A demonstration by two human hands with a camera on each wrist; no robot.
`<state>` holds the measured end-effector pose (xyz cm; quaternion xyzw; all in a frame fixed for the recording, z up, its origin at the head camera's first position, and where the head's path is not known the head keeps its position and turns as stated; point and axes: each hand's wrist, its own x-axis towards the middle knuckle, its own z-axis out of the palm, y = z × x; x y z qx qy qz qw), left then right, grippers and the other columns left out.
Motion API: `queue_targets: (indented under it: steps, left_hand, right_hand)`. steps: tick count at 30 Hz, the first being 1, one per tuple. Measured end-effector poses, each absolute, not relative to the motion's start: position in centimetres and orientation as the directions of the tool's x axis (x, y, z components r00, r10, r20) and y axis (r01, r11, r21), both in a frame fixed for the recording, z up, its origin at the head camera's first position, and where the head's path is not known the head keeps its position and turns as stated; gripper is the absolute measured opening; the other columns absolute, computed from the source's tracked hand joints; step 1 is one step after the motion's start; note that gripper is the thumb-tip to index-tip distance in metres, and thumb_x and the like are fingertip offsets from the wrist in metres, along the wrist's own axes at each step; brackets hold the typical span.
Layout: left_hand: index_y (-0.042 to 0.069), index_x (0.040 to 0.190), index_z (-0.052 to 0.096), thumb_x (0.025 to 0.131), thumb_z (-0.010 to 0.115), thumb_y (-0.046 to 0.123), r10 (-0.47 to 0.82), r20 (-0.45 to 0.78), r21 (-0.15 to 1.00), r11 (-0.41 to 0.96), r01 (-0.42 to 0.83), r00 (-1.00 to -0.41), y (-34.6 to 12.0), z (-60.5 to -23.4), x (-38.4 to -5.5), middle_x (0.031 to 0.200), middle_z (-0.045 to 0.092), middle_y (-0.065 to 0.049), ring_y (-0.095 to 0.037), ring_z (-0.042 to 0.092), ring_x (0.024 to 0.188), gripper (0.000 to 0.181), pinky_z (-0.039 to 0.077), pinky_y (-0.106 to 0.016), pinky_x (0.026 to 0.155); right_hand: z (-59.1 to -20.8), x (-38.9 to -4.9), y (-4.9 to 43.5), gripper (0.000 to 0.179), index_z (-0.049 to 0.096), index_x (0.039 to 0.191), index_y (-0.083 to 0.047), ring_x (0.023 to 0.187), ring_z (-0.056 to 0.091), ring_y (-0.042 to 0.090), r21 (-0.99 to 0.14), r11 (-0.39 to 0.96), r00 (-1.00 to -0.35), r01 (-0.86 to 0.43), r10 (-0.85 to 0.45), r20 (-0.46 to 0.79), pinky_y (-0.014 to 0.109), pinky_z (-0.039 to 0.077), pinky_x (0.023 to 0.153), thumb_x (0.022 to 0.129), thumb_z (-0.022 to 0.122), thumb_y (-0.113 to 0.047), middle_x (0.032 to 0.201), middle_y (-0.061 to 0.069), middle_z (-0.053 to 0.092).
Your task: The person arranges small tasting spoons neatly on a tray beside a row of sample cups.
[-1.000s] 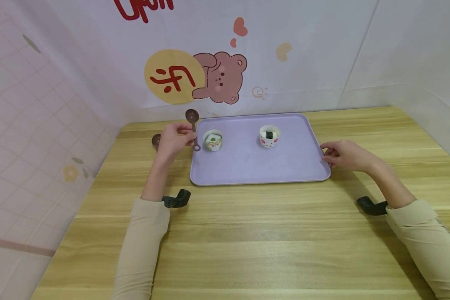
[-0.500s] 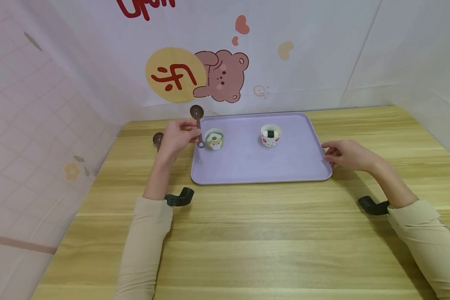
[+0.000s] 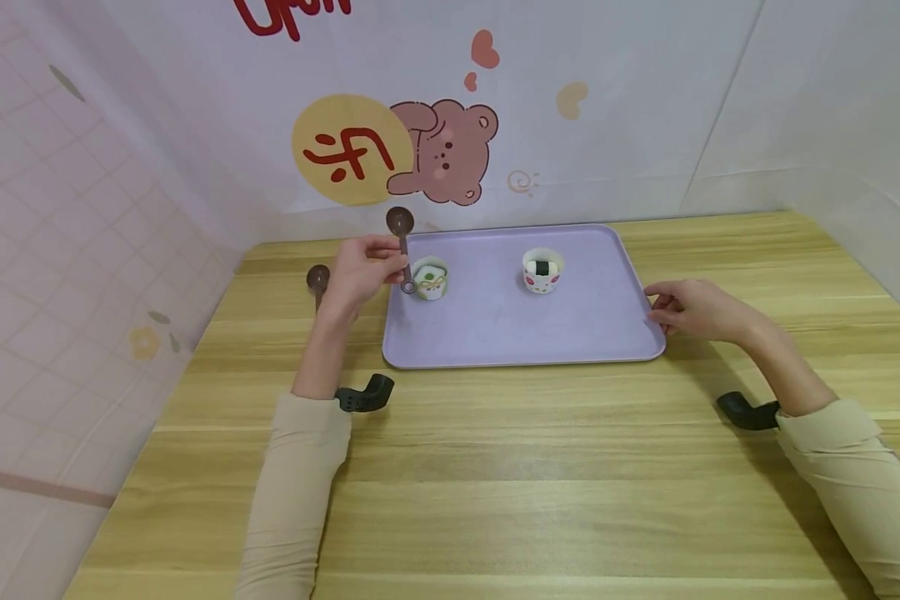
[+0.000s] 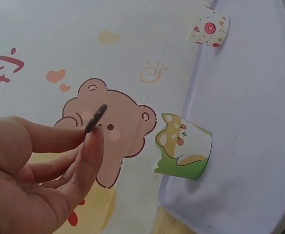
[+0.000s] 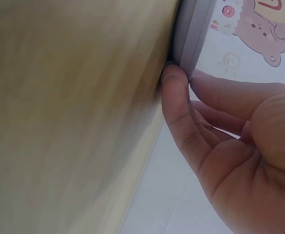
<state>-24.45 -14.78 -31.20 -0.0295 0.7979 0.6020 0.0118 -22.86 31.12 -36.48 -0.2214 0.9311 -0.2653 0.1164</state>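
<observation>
Between its thumb and fingertips, my left hand (image 3: pixel 360 271) pinches a brown measuring spoon (image 3: pixel 400 221) by the handle, bowl up and ring end down. The spoon hangs over the left side of a lilac tray (image 3: pixel 510 340), just beside a green paper cup (image 3: pixel 432 288) printed with a dog (image 4: pixel 184 146). That cup holds a white filling with a green spot. My right hand (image 3: pixel 693 310) grips the tray's right edge; in the right wrist view its thumb and finger (image 5: pixel 175 95) pinch the rim (image 5: pixel 193 36).
A second paper cup (image 3: pixel 541 284) with donut prints, holding a white piece with a black band, stands farther right on the tray. Another brown measuring spoon (image 3: pixel 318 278) lies left of the tray, partly hidden by my left arm. A printed wall (image 3: pixel 607 158) rises behind the wooden table (image 3: pixel 540 475).
My left hand has moved right and slightly up with the measuring spoon, closer to the dog cup. The right hand stays at the tray edge. The view has shifted slightly.
</observation>
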Motion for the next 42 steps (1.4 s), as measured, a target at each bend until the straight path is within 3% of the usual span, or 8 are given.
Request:
queue_targets:
  steps: [29, 42]
  left_hand:
    - [-0.007, 0.124, 0.062, 0.095, 0.068, 0.000, 0.008, -0.048, 0.983, 0.175, -0.046, -0.999, -12.8, -31.4, -24.9, 0.104, 0.063, -0.014, -0.015, 0.065, 0.079, 0.031, 0.060, -0.021, 0.072]
    - [-0.010, 0.121, 0.062, 0.093, 0.069, -0.003, 0.038, -0.038, 0.987, 0.157, -0.032, -0.999, -11.3, -32.2, -25.4, 0.098, 0.063, -0.014, -0.013, 0.064, 0.072, 0.029, 0.059, -0.020, 0.068]
  right_hand:
    - [-36.2, -22.8, 31.1, 0.039, 0.050, 0.126, 0.024, 0.074, 0.070, 0.026, -0.541, 0.768, -0.878, -0.343, -0.467, -0.107, 0.035, 0.062, 0.064, 0.095, 0.064, 0.005, 0.095, 0.025, 0.069]
    - [-36.4, -22.9, 31.2, 0.038, 0.050, 0.126, 0.024, 0.074, 0.070, 0.026, -0.553, 0.762, -0.878, -0.337, -0.467, -0.108, 0.035, 0.061, 0.063, 0.095, 0.064, 0.005, 0.095, 0.025, 0.069]
